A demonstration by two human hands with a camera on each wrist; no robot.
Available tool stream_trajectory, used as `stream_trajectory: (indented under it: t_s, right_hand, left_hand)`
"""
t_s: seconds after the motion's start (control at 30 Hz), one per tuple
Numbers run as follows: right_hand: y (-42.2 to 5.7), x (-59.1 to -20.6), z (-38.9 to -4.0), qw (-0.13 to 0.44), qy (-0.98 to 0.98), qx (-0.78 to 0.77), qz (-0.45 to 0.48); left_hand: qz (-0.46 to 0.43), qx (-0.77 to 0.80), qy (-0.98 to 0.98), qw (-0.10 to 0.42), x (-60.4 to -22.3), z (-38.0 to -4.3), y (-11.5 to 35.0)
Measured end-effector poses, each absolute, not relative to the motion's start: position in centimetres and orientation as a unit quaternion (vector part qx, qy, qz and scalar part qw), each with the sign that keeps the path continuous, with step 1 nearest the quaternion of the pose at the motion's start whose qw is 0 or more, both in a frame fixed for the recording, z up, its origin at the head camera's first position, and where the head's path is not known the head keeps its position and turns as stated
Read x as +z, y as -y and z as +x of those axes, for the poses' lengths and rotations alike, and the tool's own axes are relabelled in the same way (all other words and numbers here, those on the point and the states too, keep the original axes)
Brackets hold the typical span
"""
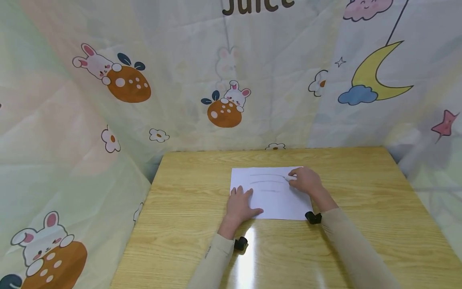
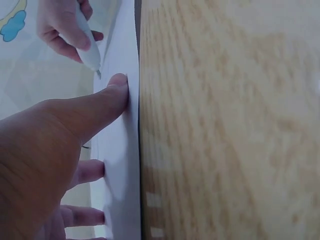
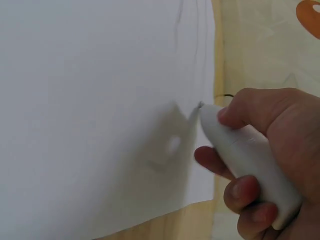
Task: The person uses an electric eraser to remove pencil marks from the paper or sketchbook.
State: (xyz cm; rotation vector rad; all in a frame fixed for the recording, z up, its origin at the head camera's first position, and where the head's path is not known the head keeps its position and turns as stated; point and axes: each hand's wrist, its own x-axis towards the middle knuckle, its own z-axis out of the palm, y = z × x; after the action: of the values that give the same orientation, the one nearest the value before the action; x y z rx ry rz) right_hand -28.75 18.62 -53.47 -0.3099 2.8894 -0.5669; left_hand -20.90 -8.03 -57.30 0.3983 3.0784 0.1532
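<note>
A sheet of white paper (image 1: 278,205) lies on the wooden table. Three faint grey lines run across its upper part. My left hand (image 1: 240,205) rests on the paper's left side with fingers spread, and its thumb (image 2: 112,95) presses near the front edge. In my right hand (image 1: 306,181) I grip a thick white pen-shaped tool (image 3: 250,155). Its small dark tip meets the paper at the right end of the top line, in the right wrist view. The fingers curl round the tool's body, and a shadow falls on the sheet beside it.
The wooden table (image 1: 180,224) extends around the paper on all sides. Behind it hangs a printed cloth (image 1: 180,80) with rabbits, a moon and flowers. A black wrist device (image 1: 313,217) sits by the right cuff and another (image 1: 240,243) by the left.
</note>
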Motion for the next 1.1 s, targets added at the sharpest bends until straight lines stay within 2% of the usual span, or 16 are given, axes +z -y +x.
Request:
stream_trajectory:
  t_s: [0.23,1.1]
  right_hand:
    - [-18.3,-53.3,-29.0,0.088,-0.972,-0.187,-0.111]
    - [-18.6,-53.4,-29.5,0.088,-0.97,-0.184,-0.132]
  left_hand:
    - [0.129,0.039,-0.991,0.01,-57.3,-21.0,7.9]
    - [0.104,0.038,-0.993,0.043,-56.9,-21.2,7.6]
